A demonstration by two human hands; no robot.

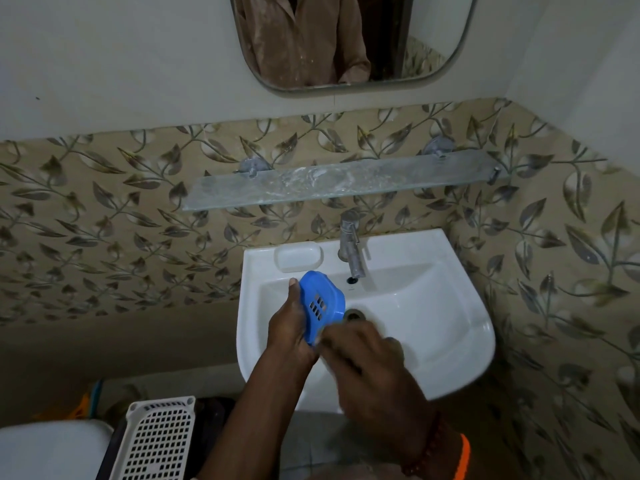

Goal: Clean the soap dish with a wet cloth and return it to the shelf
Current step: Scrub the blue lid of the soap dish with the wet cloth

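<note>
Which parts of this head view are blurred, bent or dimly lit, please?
Head view: the right hand is motion-blurred, so any cloth is unreadable; the left hand and blue soap dish are sharp; wide-angle bends the glass shelf; light is dim, with soft glare on the sink.

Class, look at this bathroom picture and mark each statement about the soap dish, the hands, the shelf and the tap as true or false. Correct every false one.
1. The left hand holds the blue soap dish over the white sink. True.
2. The soap dish rests on the glass shelf. False: it is in the hand, below the shelf.
3. Water runs from the tap. False: no stream shows.
4. The right hand is at the lower edge of the dish. True, though it is blurred, so a cloth cannot be made out.
5. The dish has a solid base. False: it has slots.
</note>
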